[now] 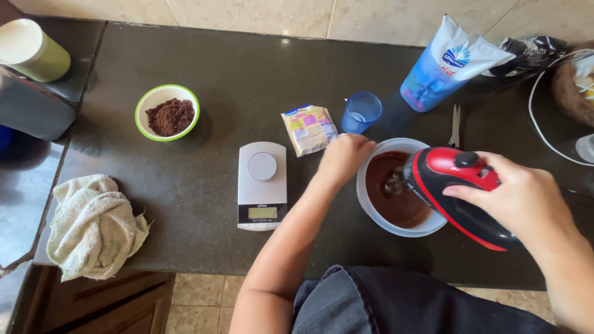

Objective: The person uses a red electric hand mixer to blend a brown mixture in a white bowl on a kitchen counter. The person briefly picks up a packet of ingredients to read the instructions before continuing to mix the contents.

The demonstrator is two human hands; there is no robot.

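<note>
At centre right of the frame, I am clamping my right hand (526,201) around the red-and-black hand mixer (461,185), keeping its beaters low in the brown batter (396,188), while my left hand (344,156) fingers are curling tight on the white bowl (371,213) rim.

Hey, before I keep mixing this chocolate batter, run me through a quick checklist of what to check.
1. Left hand steadying the white bowl rim: ok.
2. Right hand gripping the red hand mixer: ok.
3. Beaters down in the batter: ok.
4. Bowl fully on the counter: ok.
5. Blue cup apart from the bowl: ok.
6. Mixer running or stopped: cannot tell.
</note>
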